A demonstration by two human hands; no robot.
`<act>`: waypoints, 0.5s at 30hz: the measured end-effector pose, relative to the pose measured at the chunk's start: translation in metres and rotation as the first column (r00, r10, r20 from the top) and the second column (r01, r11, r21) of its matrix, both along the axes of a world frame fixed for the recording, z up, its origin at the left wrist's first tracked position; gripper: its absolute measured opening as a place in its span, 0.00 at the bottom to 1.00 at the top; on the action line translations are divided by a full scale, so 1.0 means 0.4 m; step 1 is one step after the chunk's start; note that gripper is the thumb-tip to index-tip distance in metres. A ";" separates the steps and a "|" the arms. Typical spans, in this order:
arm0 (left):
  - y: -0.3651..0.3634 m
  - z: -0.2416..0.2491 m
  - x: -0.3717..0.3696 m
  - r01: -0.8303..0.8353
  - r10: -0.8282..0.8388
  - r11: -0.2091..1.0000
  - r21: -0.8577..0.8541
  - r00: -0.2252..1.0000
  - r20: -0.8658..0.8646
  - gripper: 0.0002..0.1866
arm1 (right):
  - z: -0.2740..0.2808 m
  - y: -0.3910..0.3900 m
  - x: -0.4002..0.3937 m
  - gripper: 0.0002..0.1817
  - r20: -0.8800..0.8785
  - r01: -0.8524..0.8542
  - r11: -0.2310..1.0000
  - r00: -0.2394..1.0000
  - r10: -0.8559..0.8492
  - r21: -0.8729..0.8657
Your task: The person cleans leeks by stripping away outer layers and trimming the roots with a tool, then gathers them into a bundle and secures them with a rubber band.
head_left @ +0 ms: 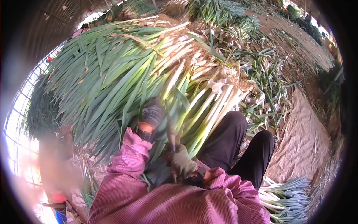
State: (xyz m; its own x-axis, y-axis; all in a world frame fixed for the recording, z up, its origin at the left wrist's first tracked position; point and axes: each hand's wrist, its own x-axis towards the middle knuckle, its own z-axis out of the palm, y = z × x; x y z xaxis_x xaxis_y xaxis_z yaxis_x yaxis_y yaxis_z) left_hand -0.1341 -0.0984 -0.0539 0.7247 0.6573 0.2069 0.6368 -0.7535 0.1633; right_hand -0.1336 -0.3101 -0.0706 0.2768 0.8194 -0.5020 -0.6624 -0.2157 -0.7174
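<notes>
A big heap of long green onions (108,71), with white stems and rooty ends toward the upper right, lies in front of me. My left hand (152,112), in a dark grey knitted glove, reaches into the green leaves; its fingertips are blurred and partly hidden. Lower and nearer my body, my right hand (182,162) wears a paler glove and has its fingers curled round a blurred brownish onion leaf (171,134), which runs upward between my hands. Several white-stemmed onions (220,102) lie beside my right knee.
Stripped leaves and peelings (263,84) litter the ground to the right. A brown cloth sheet (300,138) lies past my knees, with a small bunch of onions (285,198) near its lower end. More onions (220,15) are piled behind. Another person (80,30) is at the far left.
</notes>
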 end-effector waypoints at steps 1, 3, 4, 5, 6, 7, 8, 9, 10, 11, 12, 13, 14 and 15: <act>-0.011 0.008 -0.012 -0.004 0.005 1.000 0.023 0.999 -0.050 0.19 | 0.002 0.003 -0.003 0.23 -0.004 0.022 1.000 1.000 -0.022 -0.006; -0.027 0.019 -0.031 -0.010 0.020 0.997 0.071 0.989 -0.148 0.19 | 0.007 0.010 -0.006 0.24 -0.009 0.064 0.998 0.998 -0.064 -0.018; -0.030 0.019 -0.031 -0.019 0.031 0.996 0.086 0.989 -0.144 0.19 | 0.012 0.009 -0.005 0.24 -0.008 0.049 0.998 0.999 -0.050 -0.036; -0.033 0.016 -0.025 -0.027 0.041 0.995 0.100 0.989 -0.141 0.18 | 0.020 0.006 -0.006 0.24 -0.009 0.036 0.998 0.999 -0.037 -0.055; -0.033 0.014 -0.021 -0.033 0.049 0.993 0.115 0.989 -0.139 0.18 | 0.024 0.003 -0.008 0.25 -0.011 0.024 0.997 1.000 -0.025 -0.073; -0.025 0.012 -0.018 -0.033 0.048 0.995 0.096 0.987 -0.154 0.18 | 0.016 0.001 -0.016 0.25 -0.001 0.005 0.999 1.000 -0.005 -0.051; -0.013 0.008 -0.011 -0.035 0.047 0.996 0.076 0.985 -0.169 0.17 | 0.002 -0.003 -0.028 0.25 0.008 -0.016 0.999 1.000 0.016 -0.032; 0.001 0.003 -0.004 -0.038 0.047 0.998 0.057 0.982 -0.181 0.17 | -0.006 -0.005 -0.035 0.25 0.020 -0.037 0.999 0.999 0.038 -0.011; 0.023 -0.003 -0.005 -0.039 0.030 0.998 -0.049 0.986 -0.163 0.19 | -0.005 -0.005 -0.033 0.25 0.027 -0.010 1.000 1.000 0.010 -0.017; 0.055 -0.006 -0.016 -0.037 0.015 0.988 -0.153 0.989 -0.145 0.20 | -0.002 -0.004 -0.024 0.25 0.034 0.019 1.000 0.999 -0.018 -0.022; 0.072 0.016 -0.025 -0.032 0.001 0.966 -0.255 0.992 -0.124 0.23 | 0.003 -0.002 -0.011 0.24 0.041 0.049 0.998 0.998 -0.048 -0.025; 0.085 0.036 -0.035 0.013 -0.072 0.911 -0.413 0.989 -0.127 0.21 | 0.017 -0.002 0.008 0.24 0.036 0.032 0.999 0.999 -0.030 -0.036; 0.085 0.048 -0.049 0.097 -0.153 0.873 -0.478 0.985 -0.078 0.19 | 0.026 -0.010 0.010 0.24 0.037 0.050 0.999 0.998 -0.050 -0.002; 0.063 0.073 -0.066 0.180 -0.230 0.823 -0.538 0.973 -0.026 0.17 | 0.035 -0.017 0.009 0.24 0.036 0.069 0.997 0.997 -0.071 0.032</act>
State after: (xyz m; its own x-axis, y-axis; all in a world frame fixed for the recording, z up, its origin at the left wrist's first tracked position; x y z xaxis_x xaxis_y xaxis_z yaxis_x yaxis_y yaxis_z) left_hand -0.1606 -0.0733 -0.0248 0.8535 0.4821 -0.1980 0.5074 -0.6819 0.5268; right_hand -0.1299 -0.3171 -0.0566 0.3520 0.8122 -0.4652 -0.6478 -0.1473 -0.7474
